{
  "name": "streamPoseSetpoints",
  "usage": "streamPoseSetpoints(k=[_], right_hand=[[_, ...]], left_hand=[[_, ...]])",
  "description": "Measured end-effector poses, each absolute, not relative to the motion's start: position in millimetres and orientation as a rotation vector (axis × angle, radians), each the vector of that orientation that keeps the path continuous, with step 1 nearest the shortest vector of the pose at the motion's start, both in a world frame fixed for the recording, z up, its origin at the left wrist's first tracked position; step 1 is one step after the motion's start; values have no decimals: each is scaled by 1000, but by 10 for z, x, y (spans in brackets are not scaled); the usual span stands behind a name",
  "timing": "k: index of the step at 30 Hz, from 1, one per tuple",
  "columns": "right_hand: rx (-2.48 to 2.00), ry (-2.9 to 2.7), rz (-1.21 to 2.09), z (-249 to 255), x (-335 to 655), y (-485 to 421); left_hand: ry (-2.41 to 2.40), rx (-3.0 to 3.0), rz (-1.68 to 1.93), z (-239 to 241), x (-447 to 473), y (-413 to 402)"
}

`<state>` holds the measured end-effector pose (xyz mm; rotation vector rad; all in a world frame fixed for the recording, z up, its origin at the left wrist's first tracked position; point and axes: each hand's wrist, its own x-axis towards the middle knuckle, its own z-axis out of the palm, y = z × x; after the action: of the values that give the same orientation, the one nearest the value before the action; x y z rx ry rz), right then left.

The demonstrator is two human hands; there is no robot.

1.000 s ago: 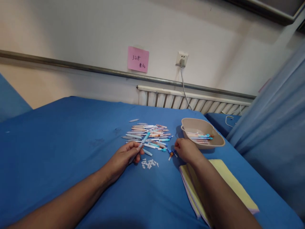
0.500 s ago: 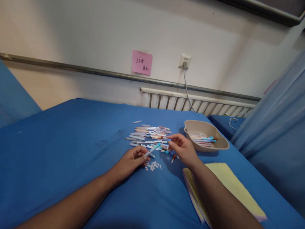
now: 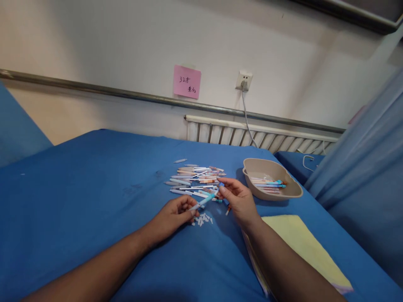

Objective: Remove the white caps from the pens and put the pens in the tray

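My left hand [image 3: 178,212] is closed around the lower end of a light blue pen barrel [image 3: 203,202] with a turquoise upper part. The barrel slants up to the right. My right hand [image 3: 241,199] pinches a small blue pen part [image 3: 221,185] at the barrel's upper end; whether the two are joined I cannot tell. Behind both hands lies a pile of pen parts [image 3: 189,177], with barrels on the left and white refills and decorated ends on the right. Small white pieces [image 3: 203,219] lie in a heap below the barrel.
A beige bin [image 3: 297,191] on the right holds several pens. In front of it lies a folded yellow cloth [image 3: 296,243], partly under my right forearm. Blue fabric [image 3: 94,188] covers the table. A radiator [image 3: 220,132] and a plugged-in cord [image 3: 245,109] are at the wall.
My right hand has moved slightly left, bringing the blue part to the barrel's upper end. The barrel has shifted a little to the right and tilted flatter.
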<state>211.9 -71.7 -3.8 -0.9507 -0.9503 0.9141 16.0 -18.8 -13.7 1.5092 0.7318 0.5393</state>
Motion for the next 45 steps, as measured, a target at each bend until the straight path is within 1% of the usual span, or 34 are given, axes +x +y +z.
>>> streamPoseSetpoints(k=[17,36,45], right_hand=[[-1007,-986,849,-81,2147,-716],[-1032,-1070,749,-98,2127,-734],[-1055,-1062,757,-109,2131,-721]], left_hand=[[720,1398,560,-127,154,-188],[718,1478,558,-124,149,-200],[716,1505,564,-146,142,-190]])
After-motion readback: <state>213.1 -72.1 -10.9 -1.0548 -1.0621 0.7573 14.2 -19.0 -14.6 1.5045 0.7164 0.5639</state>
